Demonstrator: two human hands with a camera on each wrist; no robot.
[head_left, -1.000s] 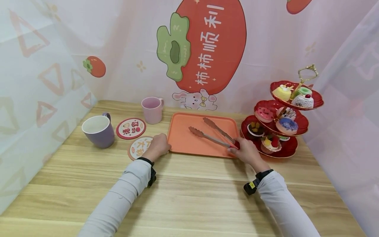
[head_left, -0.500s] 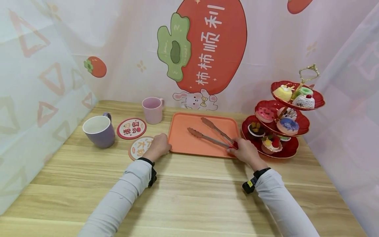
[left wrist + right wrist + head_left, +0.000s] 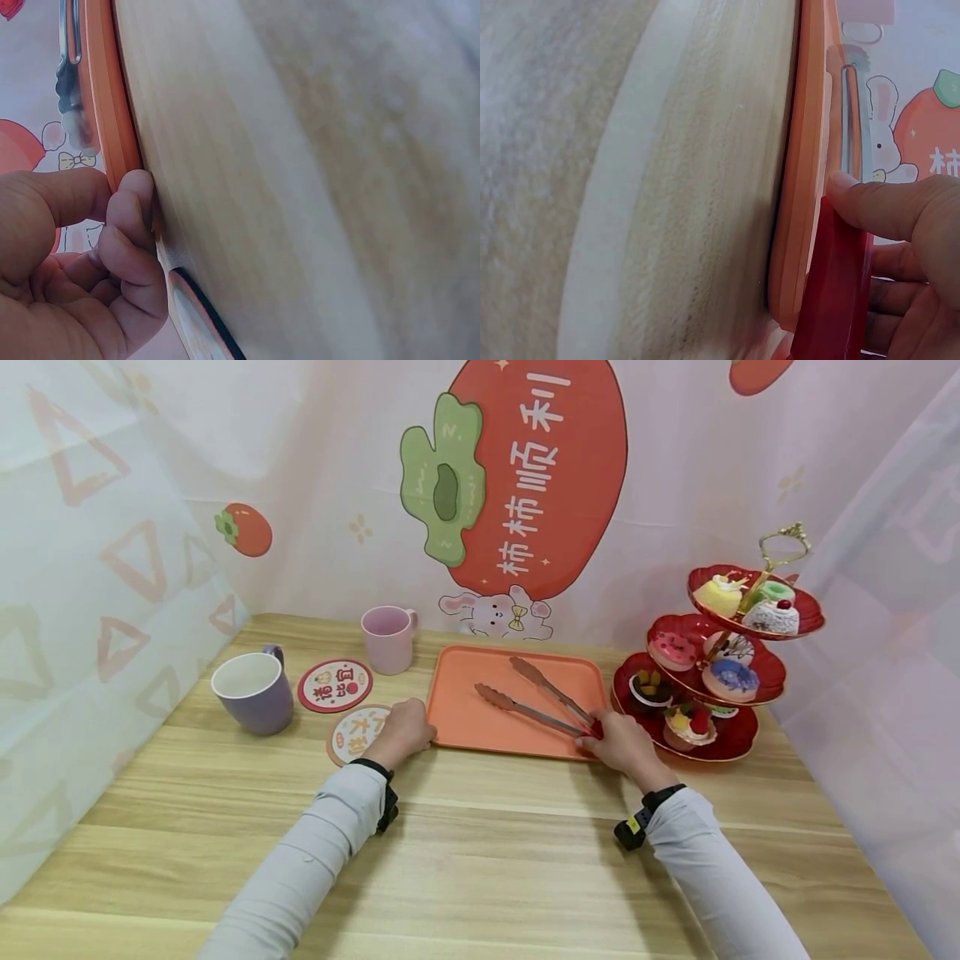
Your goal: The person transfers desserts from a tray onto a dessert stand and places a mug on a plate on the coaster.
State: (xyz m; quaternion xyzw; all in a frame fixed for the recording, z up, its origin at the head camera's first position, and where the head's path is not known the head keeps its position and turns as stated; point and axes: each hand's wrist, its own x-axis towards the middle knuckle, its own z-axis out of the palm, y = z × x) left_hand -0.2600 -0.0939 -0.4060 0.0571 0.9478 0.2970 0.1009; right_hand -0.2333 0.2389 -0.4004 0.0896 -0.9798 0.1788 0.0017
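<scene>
An orange rectangular tray (image 3: 459,693) lies at the back middle of the table. My left hand (image 3: 405,731) pinches its near left corner between thumb and fingers, as the left wrist view shows around the tray rim (image 3: 112,112). Over the tray slant tongs (image 3: 542,717) with brown tips and red handles, their arms spread apart. My right hand (image 3: 626,747) grips the tongs at the handle end, over the tray's near right corner. In the right wrist view my thumb presses along the red handle (image 3: 836,277), right beside the tray rim.
Left of the tray are a pink mug (image 3: 387,643), a purple mug (image 3: 255,697) and two round coasters, one red-rimmed (image 3: 335,686), one orange-rimmed (image 3: 352,737). A three-tier red stand (image 3: 738,747) with several cakes stands close beside my right hand. Printed curtains surround the table.
The tongs' tips have shifted very slightly left over the tray. Both hands keep their places, and the tray has not visibly moved.
</scene>
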